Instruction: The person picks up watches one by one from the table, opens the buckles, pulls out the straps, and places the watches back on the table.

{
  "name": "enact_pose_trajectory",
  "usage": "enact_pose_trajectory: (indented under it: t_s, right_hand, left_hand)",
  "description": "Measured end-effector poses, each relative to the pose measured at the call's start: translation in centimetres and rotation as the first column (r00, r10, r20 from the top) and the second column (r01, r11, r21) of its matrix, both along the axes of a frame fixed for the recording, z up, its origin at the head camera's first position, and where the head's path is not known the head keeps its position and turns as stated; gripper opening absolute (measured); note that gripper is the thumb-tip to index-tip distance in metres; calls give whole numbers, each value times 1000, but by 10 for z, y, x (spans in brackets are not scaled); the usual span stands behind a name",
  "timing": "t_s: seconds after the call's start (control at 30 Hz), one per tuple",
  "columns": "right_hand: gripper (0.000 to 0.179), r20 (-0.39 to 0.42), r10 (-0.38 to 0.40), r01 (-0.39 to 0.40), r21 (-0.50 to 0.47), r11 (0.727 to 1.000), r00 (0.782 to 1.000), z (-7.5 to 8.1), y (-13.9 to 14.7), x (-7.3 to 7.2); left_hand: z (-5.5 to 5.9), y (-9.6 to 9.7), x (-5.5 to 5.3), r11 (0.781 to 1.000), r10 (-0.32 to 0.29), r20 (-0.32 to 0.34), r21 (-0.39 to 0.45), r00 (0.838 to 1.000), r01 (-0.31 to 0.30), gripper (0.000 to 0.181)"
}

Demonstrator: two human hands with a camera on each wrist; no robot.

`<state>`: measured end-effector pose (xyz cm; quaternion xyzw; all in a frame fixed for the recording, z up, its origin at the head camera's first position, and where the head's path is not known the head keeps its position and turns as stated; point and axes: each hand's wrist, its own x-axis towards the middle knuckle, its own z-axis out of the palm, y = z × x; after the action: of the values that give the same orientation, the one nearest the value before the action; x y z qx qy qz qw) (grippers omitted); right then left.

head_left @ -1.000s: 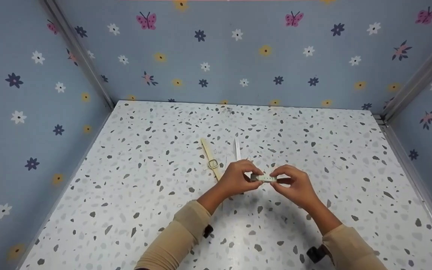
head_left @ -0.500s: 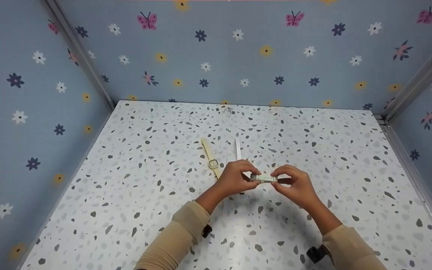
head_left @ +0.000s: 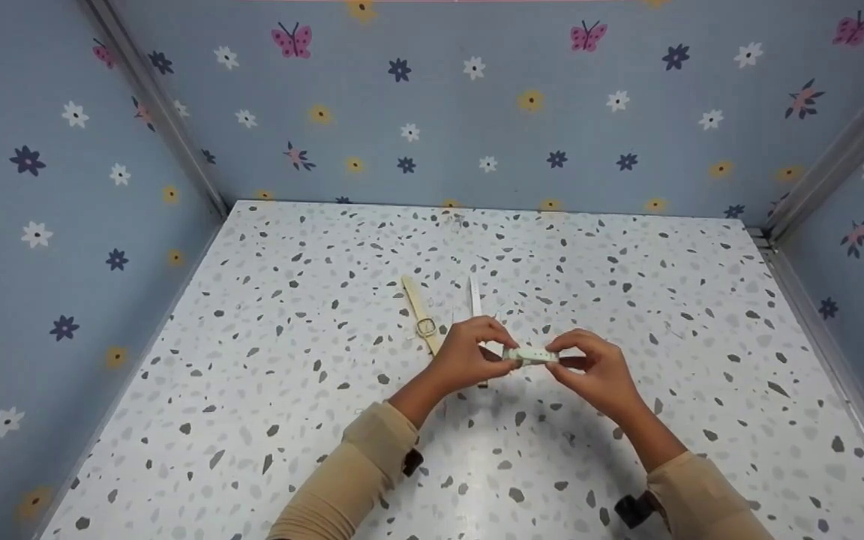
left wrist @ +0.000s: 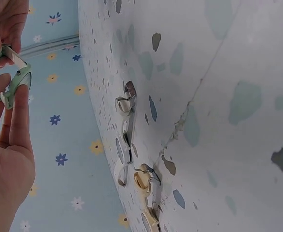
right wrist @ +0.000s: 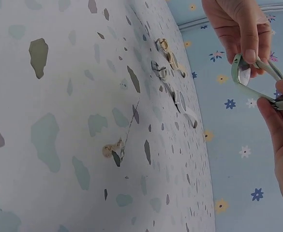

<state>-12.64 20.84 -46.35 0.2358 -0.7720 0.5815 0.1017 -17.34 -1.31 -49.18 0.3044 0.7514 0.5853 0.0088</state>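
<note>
A mint-green wristwatch (head_left: 533, 355) is held up between my two hands, its strap bent round into a loop. My left hand (head_left: 471, 352) pinches it at the case end; the round case (left wrist: 19, 83) shows between thumb and fingers in the left wrist view. My right hand (head_left: 597, 369) pinches the strap at the other end, by the metal buckle (right wrist: 280, 102) in the right wrist view. Strap holes face up. A beige wristwatch (head_left: 415, 301) lies left of my left hand, partly hidden by it. A white wristwatch (head_left: 475, 294) lies just behind that hand, also partly covered.
The white speckled table (head_left: 289, 420) extends all round my hands. Blue flowered panels (head_left: 447, 105) enclose it at the back and both sides, with metal rails (head_left: 837, 352) at the corners and right edge. Dark wrist devices (head_left: 633, 510) sit under my sleeves.
Both hands keep their pinch on the mint-green wristwatch. It has tilted slightly, and the right hand has shifted a little to the right. The other two watches stay where they lie.
</note>
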Motion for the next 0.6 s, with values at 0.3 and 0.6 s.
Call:
enact_pose_trajectory:
  t_s: [0.3,0.6]
  right_hand:
    - [19,15,9,-8,-13,1000,1000,1,0,-1]
    - [26,-4,12,-12,25,1000,1000,5,3,0]
  left_hand:
    - [0,2,0,1000,19,14,-1,1000,-19,19]
    - [1,-1,2,999,46,17,-15,999,-45,17]
